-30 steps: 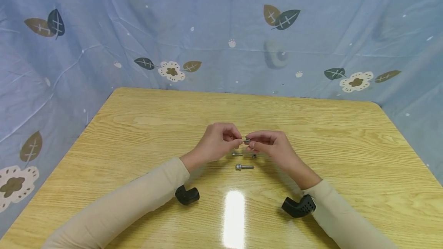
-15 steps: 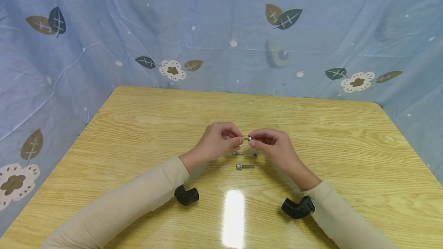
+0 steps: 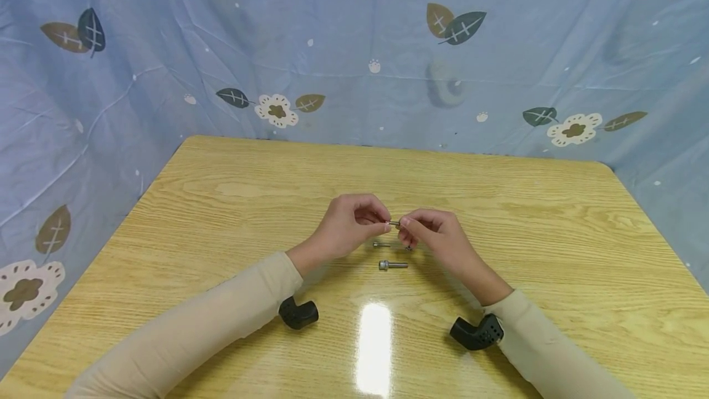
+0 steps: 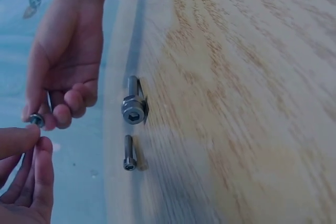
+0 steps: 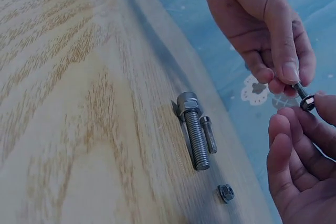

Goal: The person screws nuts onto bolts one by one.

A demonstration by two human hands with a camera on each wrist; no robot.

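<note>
Pinching the small screw (image 5: 300, 88) w/ your L hand (image 3: 349, 226) & the flange nut (image 5: 308, 103) at its end w/ your R hand (image 3: 437, 229), you have both above the table (image 3: 221, 189), short of its far edge. If the nut's cocked, turning it could cross the threads; a slack R pinch might drop it nr the big bolt (image 3: 392, 265), on the near-edge side.

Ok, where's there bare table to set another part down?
Bare table lies beyond the left hand and right hand up to the blue curtain, and right of the right sleeve. Crowded: under and nearside of the hands, where large bolt, small bolt and hex piece cluster.
</note>
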